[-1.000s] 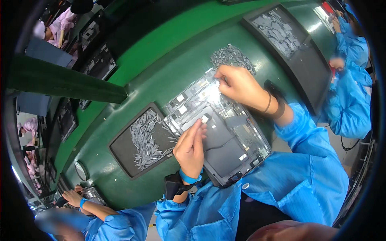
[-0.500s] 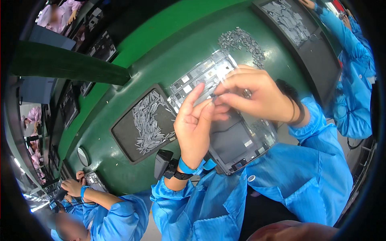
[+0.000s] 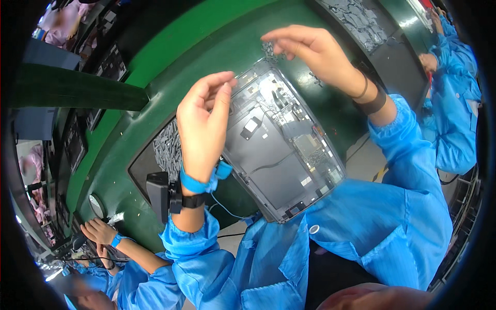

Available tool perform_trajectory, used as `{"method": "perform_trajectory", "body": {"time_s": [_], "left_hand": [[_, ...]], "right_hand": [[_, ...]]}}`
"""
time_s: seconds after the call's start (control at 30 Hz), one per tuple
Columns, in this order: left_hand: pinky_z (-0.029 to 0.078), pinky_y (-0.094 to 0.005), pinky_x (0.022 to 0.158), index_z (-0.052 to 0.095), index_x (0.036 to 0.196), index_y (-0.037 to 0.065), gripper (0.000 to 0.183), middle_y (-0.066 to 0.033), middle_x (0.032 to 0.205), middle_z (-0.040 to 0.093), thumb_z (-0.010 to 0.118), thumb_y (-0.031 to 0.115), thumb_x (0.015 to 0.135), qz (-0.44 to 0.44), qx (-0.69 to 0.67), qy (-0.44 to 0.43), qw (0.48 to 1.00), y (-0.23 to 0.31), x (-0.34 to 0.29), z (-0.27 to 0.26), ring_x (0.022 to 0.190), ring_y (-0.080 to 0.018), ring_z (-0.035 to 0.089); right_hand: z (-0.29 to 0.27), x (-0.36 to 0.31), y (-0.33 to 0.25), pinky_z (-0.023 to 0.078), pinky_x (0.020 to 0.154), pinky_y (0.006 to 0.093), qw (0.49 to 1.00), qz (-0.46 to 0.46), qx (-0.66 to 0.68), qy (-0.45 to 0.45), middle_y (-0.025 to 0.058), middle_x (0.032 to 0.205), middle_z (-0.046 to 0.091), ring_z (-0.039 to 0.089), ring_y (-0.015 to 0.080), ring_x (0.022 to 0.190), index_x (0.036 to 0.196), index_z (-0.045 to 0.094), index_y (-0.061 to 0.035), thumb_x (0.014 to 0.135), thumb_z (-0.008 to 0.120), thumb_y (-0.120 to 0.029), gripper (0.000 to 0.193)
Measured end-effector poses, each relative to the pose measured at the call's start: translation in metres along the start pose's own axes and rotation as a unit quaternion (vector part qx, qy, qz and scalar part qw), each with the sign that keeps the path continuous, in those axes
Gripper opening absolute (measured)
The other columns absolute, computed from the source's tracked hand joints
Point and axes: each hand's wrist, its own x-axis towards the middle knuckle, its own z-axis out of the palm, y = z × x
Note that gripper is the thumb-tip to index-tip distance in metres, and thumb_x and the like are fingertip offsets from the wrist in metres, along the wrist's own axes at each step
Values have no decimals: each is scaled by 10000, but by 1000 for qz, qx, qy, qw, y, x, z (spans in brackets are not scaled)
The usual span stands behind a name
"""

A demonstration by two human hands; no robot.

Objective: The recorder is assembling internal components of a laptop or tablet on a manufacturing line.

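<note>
And the hands part! The left hand (image 3: pixel 203 116) swings out leftward, fingers loosely curled, any grip impossible to tell; the opened tablet-like device (image 3: pixel 279 178) lies below, less covered; the right hand (image 3: pixel 320 54) reaches the small grey pieces (image 3: pixel 267 49), pinch unclear.

Opened tablet-like device (image 3: pixel 279 168), internals exposed, aslant on green table (image 3: pixel 206 58); small grey pieces (image 3: pixel 268 50) beyond.

one wide fisheye view looks down from head height onto the green table (image 3: pixel 212 54) close below.
</note>
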Motion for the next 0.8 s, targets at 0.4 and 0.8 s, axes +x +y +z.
{"method": "perform_trajectory", "body": {"time_s": [0.4, 0.8], "left_hand": [[515, -271, 735, 700, 972, -24, 156, -111, 874, 698, 650, 93, 883, 68, 204, -25, 976, -38, 25, 24, 779, -164, 658], [516, -363, 714, 706, 883, -7, 88, -144, 858, 680, 680, 46, 818, 244, 322, -1, 915, -38, 26, 31, 776, -310, 648]], "right_hand": [[19, -1, 18, 497, 732, 329, 888, -296, -343, -78, 45, 786, 525, 541, 224, 812, 756, 606, -63, 750, 714, -137, 131], [12, 10, 23, 521, 713, 391, 914, -234, -303, -132, 91, 784, 585, 626, 279, 800, 773, 614, -49, 802, 654, -134, 98]]}}
